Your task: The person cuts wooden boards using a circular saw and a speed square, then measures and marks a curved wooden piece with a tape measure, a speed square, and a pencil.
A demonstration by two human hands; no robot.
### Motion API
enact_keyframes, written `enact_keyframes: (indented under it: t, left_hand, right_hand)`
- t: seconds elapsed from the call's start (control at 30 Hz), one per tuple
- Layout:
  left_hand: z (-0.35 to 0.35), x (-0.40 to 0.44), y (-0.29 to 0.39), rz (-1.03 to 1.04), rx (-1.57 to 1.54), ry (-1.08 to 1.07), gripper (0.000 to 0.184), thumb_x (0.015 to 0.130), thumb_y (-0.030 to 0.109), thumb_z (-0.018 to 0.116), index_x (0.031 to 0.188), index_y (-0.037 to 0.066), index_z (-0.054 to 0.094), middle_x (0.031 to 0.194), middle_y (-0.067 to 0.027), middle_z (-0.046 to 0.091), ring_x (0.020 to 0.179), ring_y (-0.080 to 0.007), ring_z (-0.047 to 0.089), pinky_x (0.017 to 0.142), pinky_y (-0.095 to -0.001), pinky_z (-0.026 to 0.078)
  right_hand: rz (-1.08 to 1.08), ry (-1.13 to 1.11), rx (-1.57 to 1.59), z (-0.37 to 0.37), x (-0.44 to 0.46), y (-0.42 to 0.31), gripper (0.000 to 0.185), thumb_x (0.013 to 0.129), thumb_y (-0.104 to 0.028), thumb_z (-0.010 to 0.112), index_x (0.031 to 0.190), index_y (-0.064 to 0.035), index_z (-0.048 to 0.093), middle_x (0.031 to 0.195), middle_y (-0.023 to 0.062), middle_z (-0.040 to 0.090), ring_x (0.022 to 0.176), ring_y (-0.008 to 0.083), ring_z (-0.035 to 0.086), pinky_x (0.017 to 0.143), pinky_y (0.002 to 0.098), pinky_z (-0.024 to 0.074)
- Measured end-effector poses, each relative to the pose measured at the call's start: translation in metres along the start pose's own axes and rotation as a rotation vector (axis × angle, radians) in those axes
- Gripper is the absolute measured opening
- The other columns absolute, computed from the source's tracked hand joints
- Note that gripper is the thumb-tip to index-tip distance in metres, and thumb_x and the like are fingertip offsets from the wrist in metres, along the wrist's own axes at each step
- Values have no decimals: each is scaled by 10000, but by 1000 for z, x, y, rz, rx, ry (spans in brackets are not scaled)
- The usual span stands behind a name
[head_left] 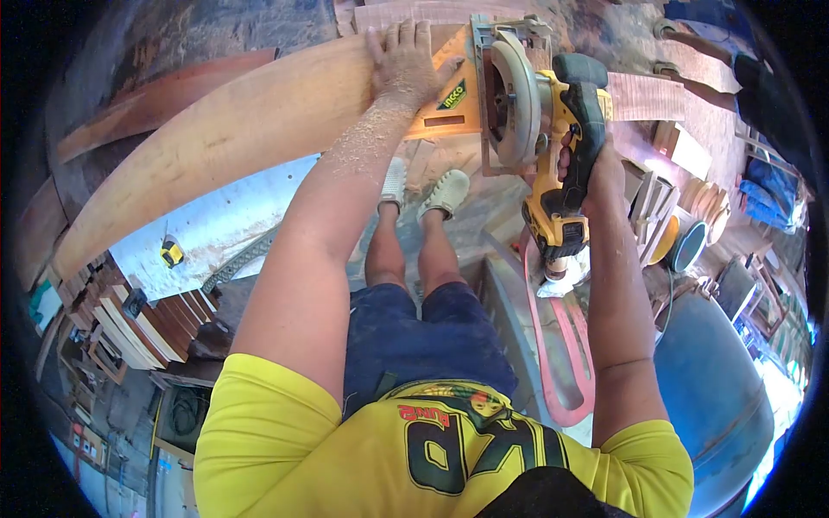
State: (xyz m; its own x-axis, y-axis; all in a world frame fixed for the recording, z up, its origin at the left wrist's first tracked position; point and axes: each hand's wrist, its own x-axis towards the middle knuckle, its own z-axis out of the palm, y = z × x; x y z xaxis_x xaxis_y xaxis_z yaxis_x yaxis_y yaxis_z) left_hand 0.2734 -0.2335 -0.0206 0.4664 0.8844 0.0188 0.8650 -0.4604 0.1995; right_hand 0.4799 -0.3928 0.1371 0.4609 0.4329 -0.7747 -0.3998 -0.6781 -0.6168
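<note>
My left hand (406, 69) lies flat with spread fingers on a long, curved wooden board (224, 116). Its thumb reaches over an orange speed square (445, 121) marked INGCO, which rests across the board's right part. Sawdust clings to that forearm. My right hand (604, 177) is wrapped round the rear handle of a yellow and black cordless circular saw (557, 112). The saw's base plate (480, 86) stands against the right side of the square. The guard covers the blade, and the board beneath the saw is hidden.
A tape measure (172, 251) lies on a white surface (229, 211) below the board. Stacked boards (142, 324) stand at left. On the right are a blue rounded tank (717, 397), a pink slotted piece (561, 388), wood offcuts and another person's legs (704, 78).
</note>
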Motion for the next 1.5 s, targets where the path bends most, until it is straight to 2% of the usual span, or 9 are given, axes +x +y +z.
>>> enact_keyframes:
  t: [0.2, 0.27, 0.37, 0.5, 0.67, 0.77, 0.9, 1.07, 1.5]
  left_hand:
    - [-1, -4, 0, 78, -27, 90, 710, 851, 622, 500, 1340, 109, 469, 1361, -127, 436, 1298, -296, 326, 1080, -565, 132]
    - [-6, -5, -1, 184, -79, 121, 473, 878, 477, 540, 1234, 164, 534, 1280, -54, 471, 1203, -266, 409, 1019, -494, 271]
    - [6, -5, -9, 410, -127, 126, 329, 884, 423, 543, 1068, 161, 617, 1131, -16, 552, 1122, -218, 466, 938, -429, 334]
    - [-4, -4, -8, 453, -251, 173, 253, 885, 374, 568, 915, 135, 647, 1103, -41, 603, 1087, -243, 519, 911, -414, 380]
    - [-65, -4, 17, 326, -8, -205, 719, 888, 677, 367, 1098, 52, 652, 1173, -76, 602, 1145, -237, 494, 926, -443, 366]
    - [-74, -5, 16, 324, -99, -360, 947, 819, 799, 276, 1181, -11, 606, 1248, -109, 572, 1219, -255, 455, 988, -451, 344]
    - [-68, -18, 19, 311, -165, -294, 991, 784, 825, 313, 1189, -36, 588, 1283, -166, 543, 1255, -303, 437, 1036, -455, 333]
    - [-86, -10, 27, 172, -309, -448, 1011, 794, 820, 315, 1175, -81, 571, 1214, -245, 561, 1166, -370, 512, 1004, -470, 381]
    - [-87, 2, 30, 57, -311, -458, 958, 830, 782, 315, 1155, -85, 561, 976, -252, 649, 960, -346, 639, 838, -448, 500]
  right_hand:
    - [22, -18, 40, 1, 0, -2, 670, 965, -599, 271, 928, -17, 600, 677, 77, 597, 524, 164, 566, 503, 286, 482]
    - [27, -37, 33, -2, 1, -1, 668, 967, -595, 268, 927, -17, 600, 674, 76, 596, 524, 164, 566, 505, 285, 483]
    - [38, -34, 10, -1, -1, -2, 665, 970, -590, 263, 923, -18, 601, 668, 75, 594, 527, 163, 566, 512, 283, 485]
    - [60, -18, 6, -4, 5, 0, 673, 970, -591, 258, 916, -19, 608, 661, 73, 595, 532, 165, 570, 520, 285, 489]
    - [12, -78, -13, -5, 6, 1, 684, 967, -597, 259, 925, -19, 622, 667, 77, 605, 531, 167, 576, 511, 287, 491]
    - [34, -32, -28, -7, 10, 2, 687, 968, -595, 258, 921, -18, 627, 664, 80, 606, 525, 168, 574, 509, 288, 492]
    - [40, -17, -35, -6, 10, 3, 685, 969, -592, 261, 904, -17, 629, 658, 82, 605, 519, 170, 573, 509, 290, 494]
    - [27, -28, -25, -3, 7, 1, 674, 973, -582, 264, 897, -19, 625, 663, 81, 606, 523, 169, 574, 510, 291, 495]
    - [39, -43, -1, 1, 12, -6, 699, 967, -600, 247, 901, -13, 620, 648, 64, 589, 525, 164, 560, 501, 282, 473]
